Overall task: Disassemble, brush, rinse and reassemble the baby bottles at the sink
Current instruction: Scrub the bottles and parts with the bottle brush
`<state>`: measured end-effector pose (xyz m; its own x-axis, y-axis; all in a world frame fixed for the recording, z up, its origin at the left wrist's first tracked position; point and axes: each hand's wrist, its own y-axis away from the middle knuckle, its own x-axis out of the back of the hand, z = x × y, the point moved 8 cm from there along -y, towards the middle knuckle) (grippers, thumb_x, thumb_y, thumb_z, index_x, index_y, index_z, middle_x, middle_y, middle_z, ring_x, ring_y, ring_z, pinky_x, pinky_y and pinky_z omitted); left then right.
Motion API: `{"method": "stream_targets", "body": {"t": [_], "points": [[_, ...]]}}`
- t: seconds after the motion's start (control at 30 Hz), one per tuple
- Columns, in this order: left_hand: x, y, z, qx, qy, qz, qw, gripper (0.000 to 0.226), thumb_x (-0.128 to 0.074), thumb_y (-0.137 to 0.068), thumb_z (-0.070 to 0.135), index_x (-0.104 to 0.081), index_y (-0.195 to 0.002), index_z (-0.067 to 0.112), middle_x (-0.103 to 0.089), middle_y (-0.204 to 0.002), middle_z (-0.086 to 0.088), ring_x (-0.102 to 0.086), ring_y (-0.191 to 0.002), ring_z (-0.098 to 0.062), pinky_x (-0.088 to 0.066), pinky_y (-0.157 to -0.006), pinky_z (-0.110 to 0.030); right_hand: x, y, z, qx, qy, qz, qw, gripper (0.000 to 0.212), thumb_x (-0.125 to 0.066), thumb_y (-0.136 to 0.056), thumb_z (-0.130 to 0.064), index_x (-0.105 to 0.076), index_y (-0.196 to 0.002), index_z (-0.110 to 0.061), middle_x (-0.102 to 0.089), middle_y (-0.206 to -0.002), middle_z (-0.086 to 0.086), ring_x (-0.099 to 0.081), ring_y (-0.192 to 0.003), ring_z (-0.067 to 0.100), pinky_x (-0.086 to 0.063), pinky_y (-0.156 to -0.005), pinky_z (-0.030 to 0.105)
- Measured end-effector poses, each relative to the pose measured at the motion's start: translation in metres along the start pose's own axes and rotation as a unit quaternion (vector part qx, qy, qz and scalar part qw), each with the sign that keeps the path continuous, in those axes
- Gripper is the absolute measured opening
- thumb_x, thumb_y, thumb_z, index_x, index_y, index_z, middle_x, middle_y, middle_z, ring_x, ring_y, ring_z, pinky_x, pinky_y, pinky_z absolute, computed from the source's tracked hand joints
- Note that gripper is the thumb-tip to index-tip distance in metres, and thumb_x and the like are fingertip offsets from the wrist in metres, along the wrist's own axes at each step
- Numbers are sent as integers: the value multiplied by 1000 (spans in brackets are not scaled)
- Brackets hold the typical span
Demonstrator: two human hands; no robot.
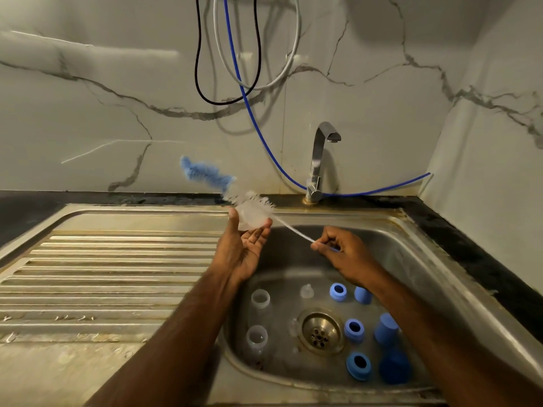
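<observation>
Disassembly looks done: two clear bottles (258,318), a teat (307,290), blue collars (354,330) and caps (386,329) lie apart in the sink (411,259). Your left hand (244,254) pinches a clear teat (252,220) while your right hand (348,255) closes its grip on the bottle brush (205,173) handle, bristles through it. Brushing has barely begun; rinsing and reassembly remain.

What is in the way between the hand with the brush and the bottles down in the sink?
Nothing visible. The right hand holds the brush above the sink, and open space lies between it and the two bottles.
</observation>
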<state>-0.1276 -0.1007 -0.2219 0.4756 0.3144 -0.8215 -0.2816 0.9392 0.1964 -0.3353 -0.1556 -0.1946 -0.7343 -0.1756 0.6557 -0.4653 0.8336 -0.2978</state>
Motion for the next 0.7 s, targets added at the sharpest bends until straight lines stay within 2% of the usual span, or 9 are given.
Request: {"method": "stream_targets", "body": {"t": [0.1, 0.23, 0.37, 0.5, 0.6, 0.7], "points": [[2, 0, 0, 1, 19, 7, 1000, 55, -54, -101, 38, -47, -142, 2, -62, -124, -26, -71, -94, -30, -64, -69, -34, -4, 0, 0, 1, 15, -21, 1000, 14, -65, -92, -41, -59, -82, -33, -66, -84, -20, -61, -80, 2, -56, -80, 43], [3, -4, 8, -6, -6, -4, 1000, 64, -55, -97, 50, -49, -139, 3, -66, -121, -24, -75, -86, -25, -63, -69, -30, 12, -4, 11, -28, -32, 30, 999, 13, -67, -93, -33, -62, -83, -28, -69, -85, -4, -66, -85, 16, -57, -84, 49], [0, -3, -5, -1, -37, 2, 999, 65, -54, -97, 52, -48, -143, 6, -65, -125, -24, -72, -97, -26, -62, -77, -31, 0, -3, 2, -2, -12, -6, 1000, 14, -67, -93, -30, -60, -81, -28, -68, -86, -4, -64, -85, 13, -56, -83, 44], [5, -5, 9, -5, 1, 4, 1000, 66, -57, -96, 51, -48, -140, 4, -66, -123, -25, -76, -85, -25, -63, -69, -30, 18, -6, 15, -24, -33, 32, 999, 14, -68, -93, -26, -61, -81, -27, -69, -86, 3, -65, -83, 21, -57, -82, 48], [2, -2, 0, -1, -29, 3, 1000, 65, -54, -97, 52, -48, -141, 4, -67, -117, -23, -74, -83, -23, -62, -68, -28, 6, -4, 7, -7, -25, 9, 1000, 15, -68, -93, -28, -61, -80, -27, -69, -85, 0, -65, -83, 19, -56, -80, 44], [2, -2, 2, -1, -13, 8, 1000, 64, -55, -97, 51, -48, -141, 4, -67, -118, -24, -76, -83, -24, -62, -66, -29, 5, -5, 10, -5, -22, -7, 1000, 19, -69, -92, -29, -59, -77, -29, -67, -82, 2, -63, -80, 22, -55, -78, 45]]}}
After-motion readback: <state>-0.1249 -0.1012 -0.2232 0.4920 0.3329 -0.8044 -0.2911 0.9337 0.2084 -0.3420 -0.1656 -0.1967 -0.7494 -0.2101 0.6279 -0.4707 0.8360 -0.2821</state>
